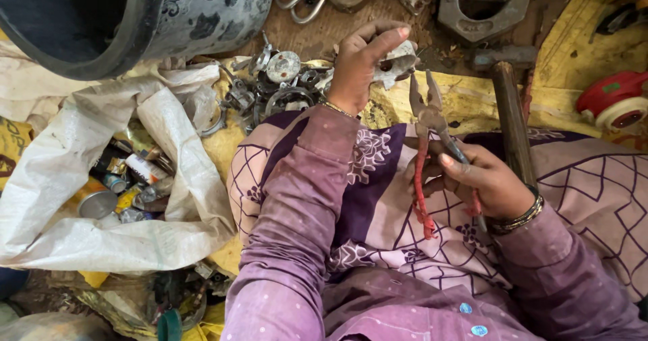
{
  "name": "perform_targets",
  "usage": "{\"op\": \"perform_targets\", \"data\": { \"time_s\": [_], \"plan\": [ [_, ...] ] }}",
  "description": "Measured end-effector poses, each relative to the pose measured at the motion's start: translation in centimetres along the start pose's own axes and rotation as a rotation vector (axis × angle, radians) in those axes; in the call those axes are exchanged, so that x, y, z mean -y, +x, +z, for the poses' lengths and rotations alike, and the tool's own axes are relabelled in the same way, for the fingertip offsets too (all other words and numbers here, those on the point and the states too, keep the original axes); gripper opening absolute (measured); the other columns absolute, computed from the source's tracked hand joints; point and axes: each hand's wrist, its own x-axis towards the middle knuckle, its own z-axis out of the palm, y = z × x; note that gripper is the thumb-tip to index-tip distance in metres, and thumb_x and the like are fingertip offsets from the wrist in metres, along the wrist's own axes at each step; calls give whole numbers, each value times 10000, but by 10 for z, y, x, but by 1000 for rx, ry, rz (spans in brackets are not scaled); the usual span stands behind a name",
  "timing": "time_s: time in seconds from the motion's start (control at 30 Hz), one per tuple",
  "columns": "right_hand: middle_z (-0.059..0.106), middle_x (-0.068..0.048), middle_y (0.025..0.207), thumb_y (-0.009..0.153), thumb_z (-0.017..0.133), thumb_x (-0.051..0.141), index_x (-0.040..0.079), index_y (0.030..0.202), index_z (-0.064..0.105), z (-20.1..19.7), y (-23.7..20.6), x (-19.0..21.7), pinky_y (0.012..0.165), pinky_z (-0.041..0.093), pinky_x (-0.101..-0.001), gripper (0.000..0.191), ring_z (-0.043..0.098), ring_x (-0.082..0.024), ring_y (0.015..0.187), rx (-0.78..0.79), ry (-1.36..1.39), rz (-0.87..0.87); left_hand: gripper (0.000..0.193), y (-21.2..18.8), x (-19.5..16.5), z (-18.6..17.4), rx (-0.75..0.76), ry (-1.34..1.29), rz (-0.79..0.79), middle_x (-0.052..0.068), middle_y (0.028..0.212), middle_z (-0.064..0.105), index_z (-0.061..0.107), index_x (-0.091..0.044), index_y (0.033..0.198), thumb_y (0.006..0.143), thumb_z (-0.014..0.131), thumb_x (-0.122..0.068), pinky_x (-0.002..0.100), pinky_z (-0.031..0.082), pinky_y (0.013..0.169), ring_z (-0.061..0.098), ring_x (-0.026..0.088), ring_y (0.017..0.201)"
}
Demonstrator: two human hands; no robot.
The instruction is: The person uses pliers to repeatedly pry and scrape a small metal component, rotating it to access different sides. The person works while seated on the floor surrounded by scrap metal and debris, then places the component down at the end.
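**Pliers in one hand, metal scrap in the other**

The right hand (487, 182) has its fingers wrapped around the red-handled pliers (432, 122), noses together and pointing up. Left of the pliers, the left hand (358, 64) pinches a grey metal scrap piece (398, 61). A hammer (509, 105) lies just right of the pliers; the heap of metal rings (277, 88) lies farther left.

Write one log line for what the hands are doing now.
left hand: holds metal scrap piece | right hand: grips pliers | hammer: lying beside right hand
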Motion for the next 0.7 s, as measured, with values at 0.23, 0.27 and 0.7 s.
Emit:
{"op": "perform_targets", "data": {
  "time_s": [0.23, 0.27, 0.7],
  "plan": [
    [649, -171, 1222, 996, 580, 293, -79, 1394, 525, 7, 2, 6, 883, 548, -507, 547, 653, -280, 1055, -1, -20, 28, 226, 1, 4, -2, 19, 60, 17, 81, 934, 710, 713, -12, 1011, 895, 802, -184, 354, 673, 777, 703, 167, 860],
    [646, -160, 1240, 989, 577, 297, -79, 1391, 524, 7, 2, 5, 870, 547, -503, 553, 656, -277, 1057, 6, -23, 36, 221, 1, 5, -2, 21, 41, -9, 77, 924, 705, 707, -17, 997, 885, 801, -183, 368, 684, 778, 706, 173, 851],
    [662, -197, 1125, 1008, 568, 304, -56, 1292, 563, 1, 0, 1, 805, 566, -419, 459, 663, -261, 957, -24, -21, 0, 246, -3, -2, 0, 81, -2, -17, 136, 960, 741, 689, 13, 1054, 900, 772, -160, 394, 692, 802, 754, 208, 869]
  ]
}}
